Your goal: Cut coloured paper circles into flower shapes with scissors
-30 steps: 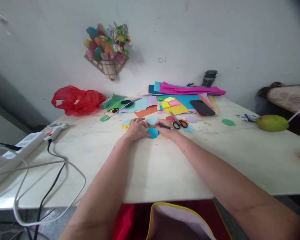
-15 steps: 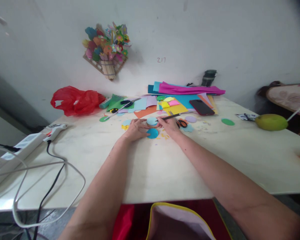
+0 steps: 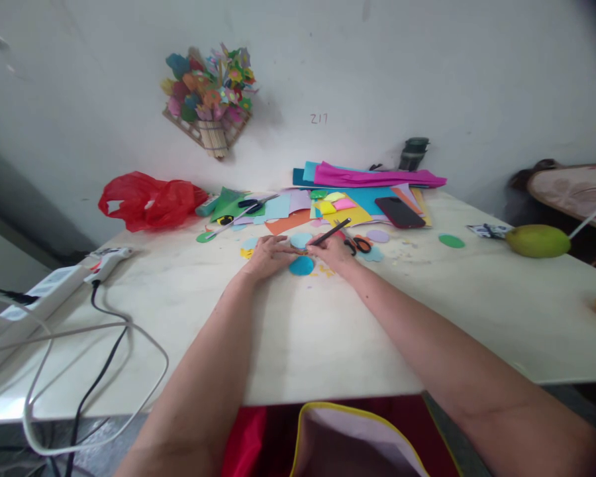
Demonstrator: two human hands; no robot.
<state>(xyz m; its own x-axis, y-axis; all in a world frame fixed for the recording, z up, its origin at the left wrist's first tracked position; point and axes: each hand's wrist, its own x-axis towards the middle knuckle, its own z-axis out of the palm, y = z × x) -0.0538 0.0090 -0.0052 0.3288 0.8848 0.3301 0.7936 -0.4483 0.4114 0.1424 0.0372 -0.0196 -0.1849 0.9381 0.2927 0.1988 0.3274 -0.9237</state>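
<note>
In the head view my right hand (image 3: 330, 250) is closed around a slim black pencil (image 3: 332, 229), its upper end tilted up to the right. My left hand (image 3: 271, 254) lies on the table with fingers stretched out towards the right hand. Between the fingertips is a small orange-brown strip (image 3: 300, 252), partly hidden. Just beyond it lies a pale blue paper circle (image 3: 300, 240); nearer to me is a brighter blue circle (image 3: 301, 266). Scissors with orange-and-black handles (image 3: 361, 245) rest beside my right hand, near a light blue scalloped cutout (image 3: 374, 254).
Coloured sheets (image 3: 278, 209), a phone (image 3: 400, 212) and dark scissors (image 3: 251, 206) lie at the back. A red plastic bag (image 3: 151, 202) sits back left. A power strip (image 3: 40, 291) and cables (image 3: 110, 361) occupy the left side. A green mango-like fruit (image 3: 537, 240) lies right.
The pencil has swung from nearly flat to more upright, and my right hand has shifted slightly left and nearer. My left hand's fingers have moved off the bright blue circle's edge.
</note>
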